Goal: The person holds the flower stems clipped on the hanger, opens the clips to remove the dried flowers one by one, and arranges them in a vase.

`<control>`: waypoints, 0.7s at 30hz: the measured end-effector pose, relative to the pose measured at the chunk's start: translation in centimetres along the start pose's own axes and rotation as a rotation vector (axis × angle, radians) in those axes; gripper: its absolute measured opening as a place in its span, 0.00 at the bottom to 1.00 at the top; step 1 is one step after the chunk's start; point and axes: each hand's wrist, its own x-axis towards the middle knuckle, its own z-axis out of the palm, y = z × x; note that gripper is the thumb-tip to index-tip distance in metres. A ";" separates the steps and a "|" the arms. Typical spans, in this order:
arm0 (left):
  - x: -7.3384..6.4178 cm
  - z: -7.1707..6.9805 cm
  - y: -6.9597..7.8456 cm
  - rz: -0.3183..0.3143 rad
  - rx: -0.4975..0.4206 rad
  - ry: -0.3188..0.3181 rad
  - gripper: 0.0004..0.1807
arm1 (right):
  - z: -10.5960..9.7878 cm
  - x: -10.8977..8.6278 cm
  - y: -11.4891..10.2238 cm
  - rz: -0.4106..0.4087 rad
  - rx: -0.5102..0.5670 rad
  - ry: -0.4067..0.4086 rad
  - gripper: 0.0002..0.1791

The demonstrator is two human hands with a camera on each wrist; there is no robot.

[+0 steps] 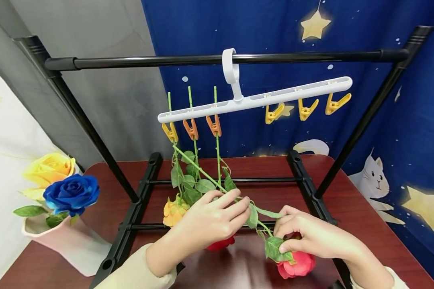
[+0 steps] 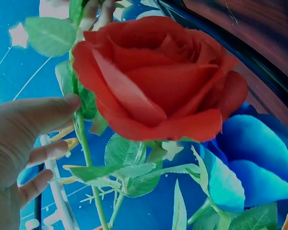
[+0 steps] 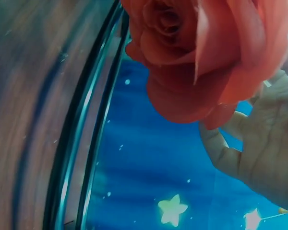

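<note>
A pinkish-red rose [image 1: 297, 265] hangs head down at the front right, its long green stem slanting up to the left. My right hand [image 1: 304, 233] grips it just behind the bloom, among the leaves. Farther along, my left hand [image 1: 211, 218] holds the same stem between thumb and fingers; in the left wrist view the thumb [image 2: 62, 108] presses on it. Behind the left hand, a red rose [image 1: 221, 243] is partly hidden and a yellow rose [image 1: 175, 211] hangs beside it. Clips on a white hanger [image 1: 253, 102] hold several upside-down stems: one yellow clip [image 1: 170, 132] and two orange clips.
The hanger hooks over the bar [image 1: 137, 62] of a black rack standing on a reddish wooden table [image 1: 369, 224]. Three yellow clips [image 1: 305, 109] dangle from the hanger's right half. A pale vase [image 1: 72, 245] with yellow and blue roses stands left. A blue starry curtain hangs behind.
</note>
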 end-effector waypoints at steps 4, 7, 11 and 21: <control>-0.3 0.1 -0.2 -0.030 0.019 -0.008 0.20 | -0.1 0.9 -0.4 -0.037 -0.043 0.001 0.02; -0.6 0.2 -0.5 -0.039 0.025 -0.008 0.21 | -0.2 1.3 -0.6 -0.068 -0.067 0.007 0.03; -0.9 0.3 -0.8 -0.044 0.015 0.002 0.20 | -0.2 1.6 -0.7 -0.085 -0.063 0.016 0.04; -1.5 0.1 -1.6 -0.061 -0.104 0.002 0.20 | 0.1 1.9 -0.7 -0.082 0.029 0.017 0.05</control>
